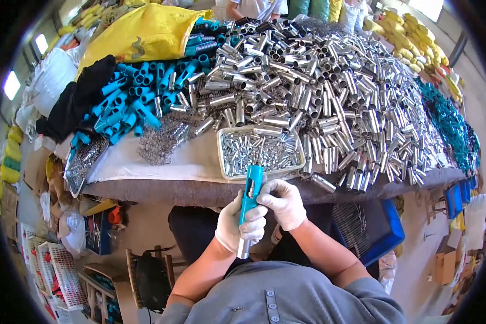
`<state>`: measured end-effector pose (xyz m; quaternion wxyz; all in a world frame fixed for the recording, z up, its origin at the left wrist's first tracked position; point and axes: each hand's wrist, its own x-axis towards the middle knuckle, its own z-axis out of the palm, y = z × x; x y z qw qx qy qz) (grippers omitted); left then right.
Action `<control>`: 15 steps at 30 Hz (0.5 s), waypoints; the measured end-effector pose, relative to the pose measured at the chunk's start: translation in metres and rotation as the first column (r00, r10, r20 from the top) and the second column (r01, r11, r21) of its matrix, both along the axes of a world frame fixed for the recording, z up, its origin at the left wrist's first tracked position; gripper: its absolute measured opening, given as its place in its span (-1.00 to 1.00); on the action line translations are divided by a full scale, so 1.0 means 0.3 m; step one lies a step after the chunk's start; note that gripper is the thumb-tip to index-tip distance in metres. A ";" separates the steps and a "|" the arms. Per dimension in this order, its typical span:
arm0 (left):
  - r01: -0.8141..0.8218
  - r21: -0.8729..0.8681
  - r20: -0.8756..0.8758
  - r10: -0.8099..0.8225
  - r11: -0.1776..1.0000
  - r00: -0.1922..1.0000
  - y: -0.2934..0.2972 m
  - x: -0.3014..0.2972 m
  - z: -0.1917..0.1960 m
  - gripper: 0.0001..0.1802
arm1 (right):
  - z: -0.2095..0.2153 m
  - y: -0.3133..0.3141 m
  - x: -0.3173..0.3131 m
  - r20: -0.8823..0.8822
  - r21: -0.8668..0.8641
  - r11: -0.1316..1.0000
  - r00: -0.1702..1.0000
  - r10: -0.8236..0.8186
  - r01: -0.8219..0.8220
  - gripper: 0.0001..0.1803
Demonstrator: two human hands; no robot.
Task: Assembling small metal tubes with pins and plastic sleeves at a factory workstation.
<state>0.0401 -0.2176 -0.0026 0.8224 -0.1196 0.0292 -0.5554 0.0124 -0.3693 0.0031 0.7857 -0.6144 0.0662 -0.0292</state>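
My left hand, in a white glove, is wrapped round a teal slotted tube that stands tilted up in front of my chest. A shiny silver metal end sticks out below the fist. Small pale or metallic bits show inside the slot. My right hand, gloved too, is closed in a pinch against the tube's right side beside the slot; its fingertips hide whatever they may hold. Just beyond the tube, a pale tray full of small metal parts sits at the table's front edge.
Silver tubes are heaped over the table. Teal tubes, a black cloth and a yellow sack lie left. Loose springs rest left of the tray. A blue bin holds thin rods below right. Someone is across the table.
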 end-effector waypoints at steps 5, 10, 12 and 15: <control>0.008 0.024 -0.017 -0.008 1.000 1.000 0.013 -0.006 -0.008 -0.49 | -0.083 0.038 -0.013 -0.121 0.620 0.780 0.972 0.203 -0.086 -0.77; 0.066 0.094 0.086 -0.075 0.993 0.994 -0.010 -0.005 -0.022 -0.49 | -0.050 0.018 -0.046 -0.135 0.703 0.705 0.956 0.259 -0.092 -0.73; 0.056 0.077 0.069 -0.061 0.995 0.996 -0.009 -0.004 -0.028 -0.48 | -0.036 0.032 -0.040 -0.150 0.657 0.750 0.962 0.229 -0.077 -0.71; -0.016 0.153 0.079 0.004 0.988 0.997 -0.004 -0.006 -0.027 -0.48 | -0.041 0.057 -0.040 -0.207 0.609 0.793 0.964 0.165 -0.005 -0.70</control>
